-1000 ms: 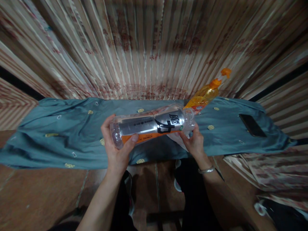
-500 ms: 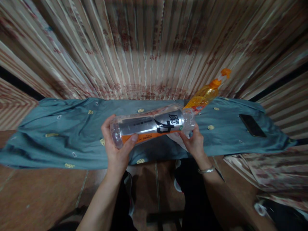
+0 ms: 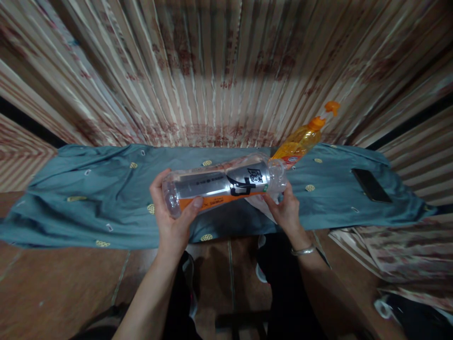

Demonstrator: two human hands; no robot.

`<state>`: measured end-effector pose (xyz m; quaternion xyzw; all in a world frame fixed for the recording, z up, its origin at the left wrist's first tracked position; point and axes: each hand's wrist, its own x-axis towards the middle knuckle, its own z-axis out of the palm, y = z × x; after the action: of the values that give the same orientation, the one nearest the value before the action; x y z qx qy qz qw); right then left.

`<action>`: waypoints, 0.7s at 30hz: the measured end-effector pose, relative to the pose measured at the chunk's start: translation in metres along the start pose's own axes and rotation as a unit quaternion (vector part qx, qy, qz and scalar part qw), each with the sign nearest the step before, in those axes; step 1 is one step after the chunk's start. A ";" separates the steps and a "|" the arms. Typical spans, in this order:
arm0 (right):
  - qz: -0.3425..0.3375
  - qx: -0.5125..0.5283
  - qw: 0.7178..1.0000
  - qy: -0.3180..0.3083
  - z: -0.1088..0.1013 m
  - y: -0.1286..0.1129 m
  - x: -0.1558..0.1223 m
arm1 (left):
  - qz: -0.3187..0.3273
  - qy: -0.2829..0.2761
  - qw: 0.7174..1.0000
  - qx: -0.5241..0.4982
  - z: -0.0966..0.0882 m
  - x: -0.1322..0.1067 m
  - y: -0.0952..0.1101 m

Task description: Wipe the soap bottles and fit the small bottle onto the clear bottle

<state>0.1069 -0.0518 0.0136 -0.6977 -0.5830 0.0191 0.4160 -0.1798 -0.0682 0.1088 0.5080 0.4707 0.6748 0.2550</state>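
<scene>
Left hand (image 3: 172,215): wrapped round the base end of a clear plastic bottle (image 3: 219,183), thumb lying along the orange strip of the silver label, so it was definitely holding something.
Right hand (image 3: 286,208): pinched in at the other end, fingers and thumb at the clear, narrower bit. Couldn't tell how firm that pinch was.
Bottle: sideways between the two hands, over the middle of the cloth. Couldn't tell if its underside touched anything, or if it had a cap on.
White scrap (image 3: 261,206): thin and pale, tissue-ish, poking out below the bottle by the right hand. No idea whether it was gripped or just lying there.
Slip risk: smooth plastic, so if the right pinch slackened, I reckon that end could've dipped or swung.
Pump bottle (image 3: 297,143): amber stuff inside, orange top, right behind the held bottle's right end. Contact wasn't clear, but a careless swing that way might've knocked it over.
Cloth (image 3: 88,189): teal with yellow prints, rumpled over the worktop. A snag or tug could've dragged it and tipped the pump bottle, imo.
Phone (image 3: 371,184): dark, flat on the cloth, well off to the right, so probably safe unless something spilled.
Curtain (image 3: 198,75): striped, hanging behind everything.
</scene>
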 end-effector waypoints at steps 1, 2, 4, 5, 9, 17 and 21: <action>0.000 0.001 1.000 0.001 0.000 0.000 0.000 | -0.001 0.000 1.000 0.000 0.000 0.000 0.000; 0.000 0.002 1.000 0.001 0.000 0.000 0.000 | -0.002 -0.001 1.000 0.001 0.001 0.000 0.000; 0.001 0.004 1.000 -0.002 -0.001 0.000 0.000 | -0.004 0.000 1.000 0.001 0.001 0.000 0.001; 0.003 0.005 1.000 -0.004 -0.001 0.000 0.000 | -0.003 0.002 1.000 -0.001 0.001 0.000 0.001; 0.013 0.001 1.000 -0.008 -0.001 -0.001 -0.001 | 0.000 0.001 1.000 -0.006 0.000 0.000 0.002; 0.013 0.007 1.000 -0.009 -0.002 -0.003 0.000 | 0.000 0.000 1.000 0.001 0.001 -0.001 0.002; 0.015 0.010 1.000 0.000 -0.001 -0.002 -0.001 | -0.003 0.003 1.000 0.009 0.001 -0.002 0.001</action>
<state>0.1054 -0.0528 0.0149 -0.7019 -0.5725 0.0308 0.4225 -0.1784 -0.0696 0.1090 0.5070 0.4787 0.6713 0.2511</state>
